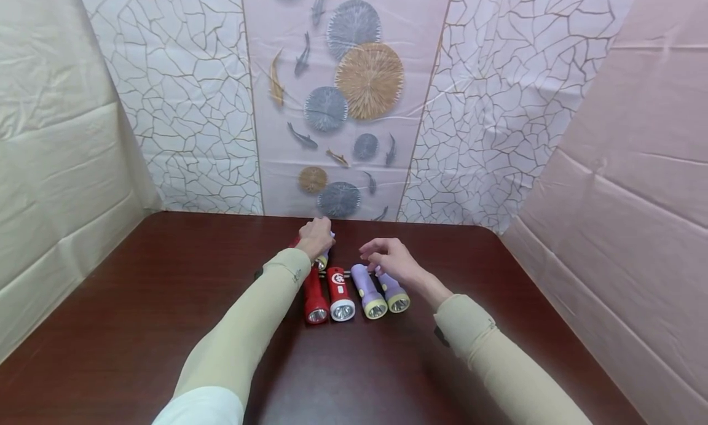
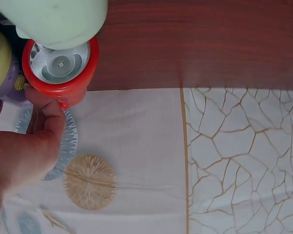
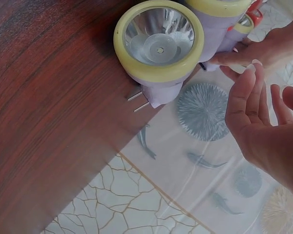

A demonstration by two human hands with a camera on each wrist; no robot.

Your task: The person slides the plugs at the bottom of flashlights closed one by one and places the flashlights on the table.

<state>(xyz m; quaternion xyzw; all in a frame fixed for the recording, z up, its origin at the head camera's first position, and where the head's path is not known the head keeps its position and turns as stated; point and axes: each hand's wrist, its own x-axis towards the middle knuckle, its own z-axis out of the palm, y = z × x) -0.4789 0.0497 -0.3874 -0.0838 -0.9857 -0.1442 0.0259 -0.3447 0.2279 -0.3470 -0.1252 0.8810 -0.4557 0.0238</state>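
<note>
At the back of the group, my left hand [image 1: 315, 237] reaches over a purple flashlight [image 1: 322, 262] with a yellow rim and pinches it between thumb and fingers. Right beside the thumb stands a red flashlight [image 2: 61, 73], lens towards me. My right hand [image 1: 393, 259] hovers over the right end of the front row, fingers loosely bent and holding nothing. Below it lie two purple flashlights, the nearer-to-middle one [image 1: 367, 293] and the rightmost one [image 1: 395, 295], which shows two metal prongs [image 3: 139, 101]. The left palm hides much of the back pair.
Left in the front row lie a dark red flashlight [image 1: 316, 302] and a red flashlight with a white rim [image 1: 340, 296]. All rest on a dark red-brown table [image 1: 166, 327]. A patterned cloth [image 1: 343, 136] hangs along its back edge; plain cloth [image 1: 625, 185] walls the sides.
</note>
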